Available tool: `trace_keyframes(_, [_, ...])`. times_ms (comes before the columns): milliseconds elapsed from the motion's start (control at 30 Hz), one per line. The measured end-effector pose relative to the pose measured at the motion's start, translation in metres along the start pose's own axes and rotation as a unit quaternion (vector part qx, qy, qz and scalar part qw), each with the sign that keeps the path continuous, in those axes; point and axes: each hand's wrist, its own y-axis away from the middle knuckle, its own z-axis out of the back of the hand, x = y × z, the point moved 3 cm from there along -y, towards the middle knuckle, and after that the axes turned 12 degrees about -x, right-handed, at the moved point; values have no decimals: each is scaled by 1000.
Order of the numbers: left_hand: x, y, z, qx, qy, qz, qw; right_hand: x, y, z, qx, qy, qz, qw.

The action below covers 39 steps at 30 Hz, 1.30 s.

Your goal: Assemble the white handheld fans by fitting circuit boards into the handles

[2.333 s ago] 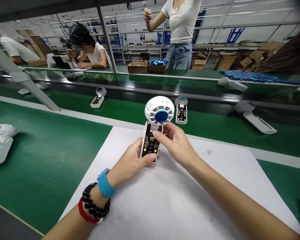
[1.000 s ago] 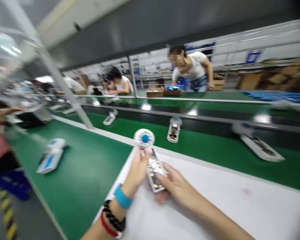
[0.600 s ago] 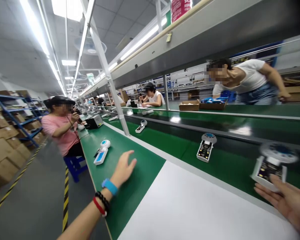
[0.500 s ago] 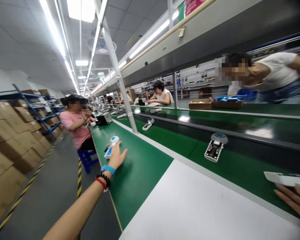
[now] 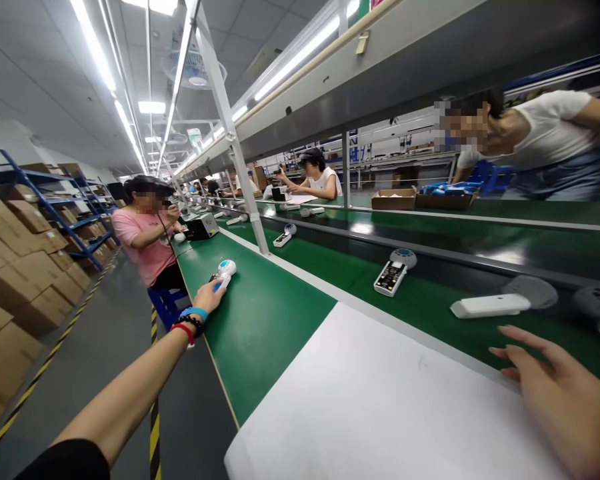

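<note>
My left hand (image 5: 207, 295) reaches far out to the left along the green bench and closes over the handle of a white handheld fan (image 5: 226, 269) with a blue centre. My right hand (image 5: 555, 393) hovers open at the lower right, fingers spread, holding nothing. Just beyond it, a white fan (image 5: 495, 303) lies face down on the green conveyor belt (image 5: 430, 313), apart from my fingers. A white mat (image 5: 375, 400) covers the bench in front of me.
Another fan with an exposed circuit board (image 5: 393, 273) lies on the belt, and one more (image 5: 283, 238) farther along. A person in a pink shirt (image 5: 147, 233) sits at the left; a person in white (image 5: 540, 143) leans over the far bench. Cardboard boxes (image 5: 10, 267) line the aisle.
My right hand set the open fan down on the belt and let go. My left hand stretched left and reached the fan lying on the bench. The view swung left.
</note>
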Motion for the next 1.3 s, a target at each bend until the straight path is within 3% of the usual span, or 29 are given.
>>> trace_keyframes(67, [-20,20,2,16,48,-43,998,30,24,-9,21,-21,-23,999])
trace_keyframes(167, [-70,79,2,66,147,-160,974,66,61,-30,127,-102,-35,986])
trace_keyframes(333, [-172,203,11,178,276,-368,870,81,88,-48,204,-163,-112,959])
trace_keyframes(433, [-218,236,16,225,315,-447,807,80,75,-33,176,-182,-110,961])
trace_keyframes(500, [-238,236,12,242,356,-424,797,83,64,-18,148,-186,-80,968])
trace_keyframes(633, [-261,225,-12,245,432,-315,809,95,55,-1,150,-166,-1,975])
trace_keyframes(767, [-271,232,-45,361,409,-284,789,104,57,1,154,-125,61,978])
trace_keyframes(867, [-268,240,-58,412,386,-257,784,109,58,4,138,-88,99,982])
trace_keyframes(1000, [-260,257,-59,514,371,-232,737,116,59,9,126,-52,136,981])
trace_keyframes(1067, [-257,268,-57,596,368,-181,690,118,60,10,124,-57,148,980])
trace_keyframes(1133, [-256,277,-57,671,373,-80,636,117,59,10,115,-102,138,978])
trace_keyframes(1200, [-256,281,-58,688,397,13,608,110,58,6,124,-163,84,975])
trace_keyframes(1300, [-257,276,-64,607,456,52,649,95,61,-9,183,-185,2,966])
